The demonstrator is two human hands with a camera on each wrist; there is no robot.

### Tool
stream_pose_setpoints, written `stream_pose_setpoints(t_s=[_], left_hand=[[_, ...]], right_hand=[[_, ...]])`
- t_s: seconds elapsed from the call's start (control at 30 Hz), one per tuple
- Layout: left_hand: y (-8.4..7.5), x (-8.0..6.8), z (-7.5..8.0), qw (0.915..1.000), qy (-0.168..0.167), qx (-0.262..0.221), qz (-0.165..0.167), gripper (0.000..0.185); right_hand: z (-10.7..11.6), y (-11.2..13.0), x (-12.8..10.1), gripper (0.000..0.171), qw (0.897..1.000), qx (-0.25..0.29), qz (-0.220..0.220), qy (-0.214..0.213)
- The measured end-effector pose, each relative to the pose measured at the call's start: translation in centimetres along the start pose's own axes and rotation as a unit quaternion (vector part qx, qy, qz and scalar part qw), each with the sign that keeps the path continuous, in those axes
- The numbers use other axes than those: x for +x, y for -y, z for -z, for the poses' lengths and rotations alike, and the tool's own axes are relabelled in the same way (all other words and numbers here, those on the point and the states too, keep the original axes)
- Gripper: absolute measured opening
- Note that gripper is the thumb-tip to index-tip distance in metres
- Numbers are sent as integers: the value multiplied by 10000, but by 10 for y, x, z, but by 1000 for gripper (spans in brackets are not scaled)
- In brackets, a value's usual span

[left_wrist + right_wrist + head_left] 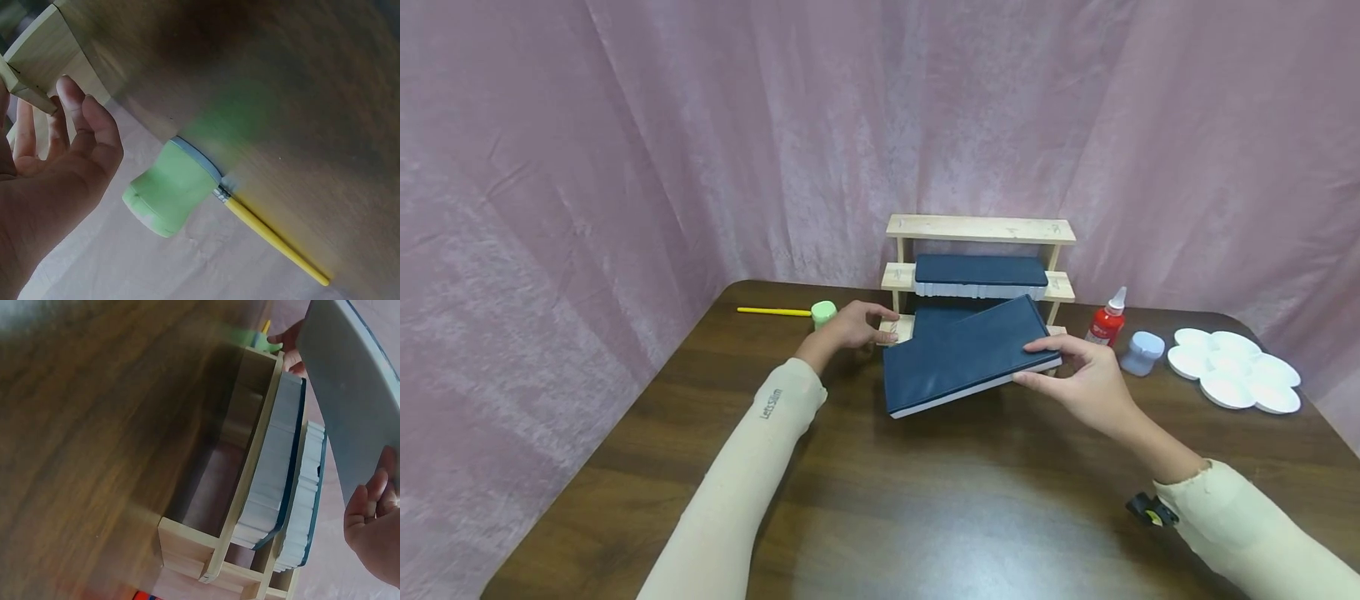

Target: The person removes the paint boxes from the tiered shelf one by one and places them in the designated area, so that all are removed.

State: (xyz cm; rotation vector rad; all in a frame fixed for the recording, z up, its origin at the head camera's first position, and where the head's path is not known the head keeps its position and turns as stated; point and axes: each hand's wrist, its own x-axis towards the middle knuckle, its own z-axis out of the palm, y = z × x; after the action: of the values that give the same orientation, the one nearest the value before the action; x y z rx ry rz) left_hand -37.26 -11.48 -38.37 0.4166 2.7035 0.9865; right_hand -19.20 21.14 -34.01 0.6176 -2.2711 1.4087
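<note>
Here, book [966, 357] in right hand [1086, 385], tilted

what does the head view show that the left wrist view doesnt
Only the head view shows the right hand gripping the dark blue book at its right edge, another book on the rack's middle shelf, the red bottle and the white palette. Only the left wrist view shows the left hand's open palm and fingers up close. Both show the left hand, the wooden rack, the green jar and the yellow brush.
</note>
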Motion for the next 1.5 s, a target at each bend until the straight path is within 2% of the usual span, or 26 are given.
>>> stream_pose_setpoints(t_s=[0.27,0.47,0.63,0.97,1.1,1.5], left_hand=[[-1,1,0,10000,6,-19,-14,45],[-1,1,1,9999,-7,-111,7,45],[-2,2,0,10000,-10,-69,7,45],[0,2,0,9999,16,-76,75,46],[0,1,-1,9999,-21,-125,61,46],[0,1,-1,9997,-40,-209,142,44]], right_hand=[[-3,10,-10,37,9996,-238,-33,156],[-8,-10,-15,39,9995,-285,-39,123],[-12,-22,-19,38,9994,-230,-269,11],[-20,-22,-26,37,9967,-501,-619,-128],[-22,-20,-28,35,9951,-689,-698,-83],[-20,-15,-32,42,9908,-694,-1157,102]])
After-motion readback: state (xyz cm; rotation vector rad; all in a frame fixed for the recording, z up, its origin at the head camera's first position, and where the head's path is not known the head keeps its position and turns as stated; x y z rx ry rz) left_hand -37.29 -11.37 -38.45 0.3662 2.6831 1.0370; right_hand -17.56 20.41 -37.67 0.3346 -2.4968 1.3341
